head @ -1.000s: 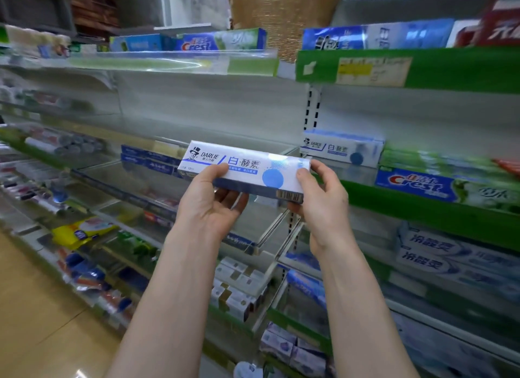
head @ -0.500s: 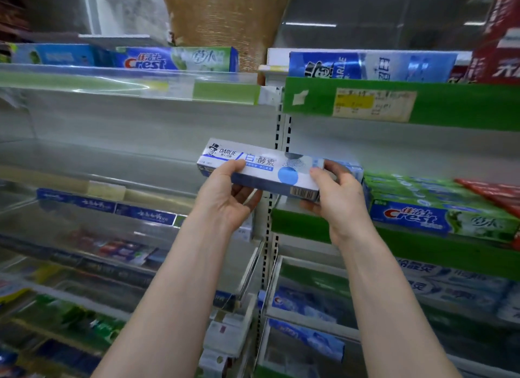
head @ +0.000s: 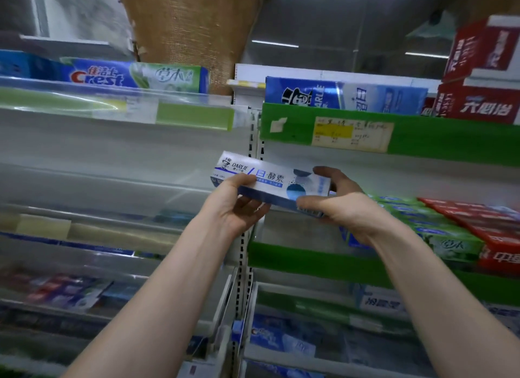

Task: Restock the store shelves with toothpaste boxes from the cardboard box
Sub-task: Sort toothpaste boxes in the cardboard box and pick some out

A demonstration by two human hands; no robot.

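toothpaste box [head: 270,180] shifted right, nearer green shelf [head: 309,262]

Top left shelf [head: 194,116] is carrying a blue-and-green Crest box [head: 132,75], lying lengthwise behind the clear front rail. Past the upright, the green-edged top right shelf [head: 450,137] is holding a blue box [head: 346,95] on its side, with red cartons [head: 478,104] stacking up just beside it. A paper price label [head: 351,134] is sticking to the edge. Below, the middle right shelf [head: 309,262] is bearing green boxes [head: 439,237], with red boxes [head: 484,223] touching them on the right.
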